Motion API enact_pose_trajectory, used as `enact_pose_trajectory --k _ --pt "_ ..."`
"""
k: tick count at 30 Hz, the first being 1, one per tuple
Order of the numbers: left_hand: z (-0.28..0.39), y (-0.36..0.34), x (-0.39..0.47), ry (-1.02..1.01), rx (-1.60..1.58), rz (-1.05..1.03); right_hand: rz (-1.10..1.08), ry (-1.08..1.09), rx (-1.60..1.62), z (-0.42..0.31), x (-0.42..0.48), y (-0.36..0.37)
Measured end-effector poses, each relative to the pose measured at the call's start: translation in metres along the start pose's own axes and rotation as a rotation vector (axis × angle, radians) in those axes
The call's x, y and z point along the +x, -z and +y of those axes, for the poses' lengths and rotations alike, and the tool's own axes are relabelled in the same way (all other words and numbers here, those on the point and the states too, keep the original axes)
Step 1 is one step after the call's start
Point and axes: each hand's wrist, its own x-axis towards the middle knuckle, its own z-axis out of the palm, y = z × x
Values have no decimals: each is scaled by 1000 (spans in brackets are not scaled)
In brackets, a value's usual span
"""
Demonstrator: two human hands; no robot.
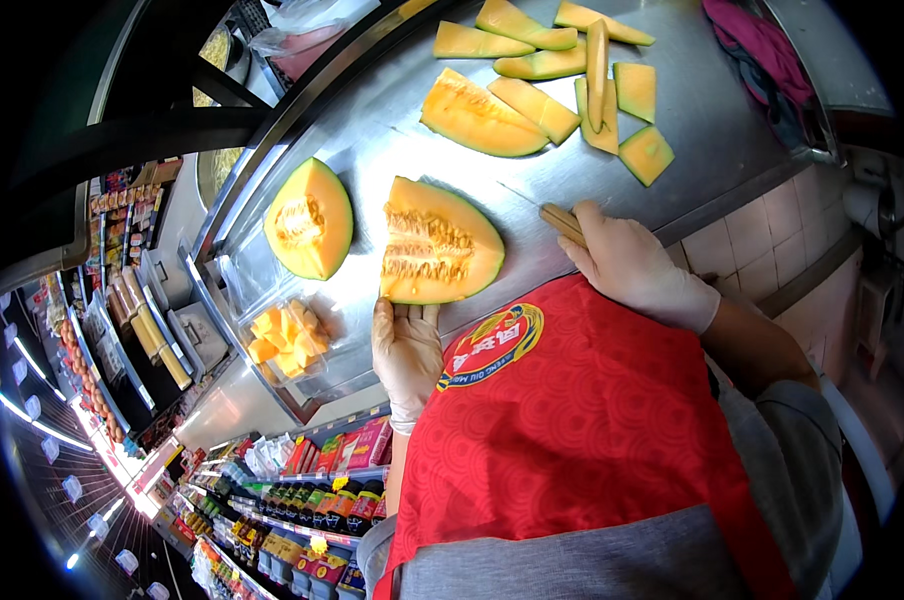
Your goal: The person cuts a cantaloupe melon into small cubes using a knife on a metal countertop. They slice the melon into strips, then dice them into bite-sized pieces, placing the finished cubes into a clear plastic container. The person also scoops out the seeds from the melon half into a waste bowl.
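Observation:
My left hand (409,349), in a pale glove, touches the near edge of a cut melon piece (443,244) whose seeds face up; its fingertips lie at or under the rind. In my gloved right hand (617,251) is the wooden handle of a knife (563,225), its thin blade lying towards the upper left over the steel table and hard to make out in the glare. Another melon wedge with seeds (309,219) lies to the left. Beyond are a seeded melon slice (482,116) and several cut rind pieces (546,64), some overlapping.
A clear plastic container of orange melon cubes (290,337) stands at the left of the steel table (692,172). A pink and grey cloth (759,56) lies at the far right. A raised metal rim (302,97) borders the table; store shelves stand beyond.

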Motion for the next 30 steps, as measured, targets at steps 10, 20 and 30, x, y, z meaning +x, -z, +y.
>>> enact_pose_trajectory --k 10,20,30 --pt "3 2 1 -6 24 -23 -4 171 -117 -5 -10 -5" --pt "5 -10 0 -14 44 -7 19 152 -89 -7 -15 9" --pt "2 -10 0 -9 0 10 102 177 81 7 -16 2"
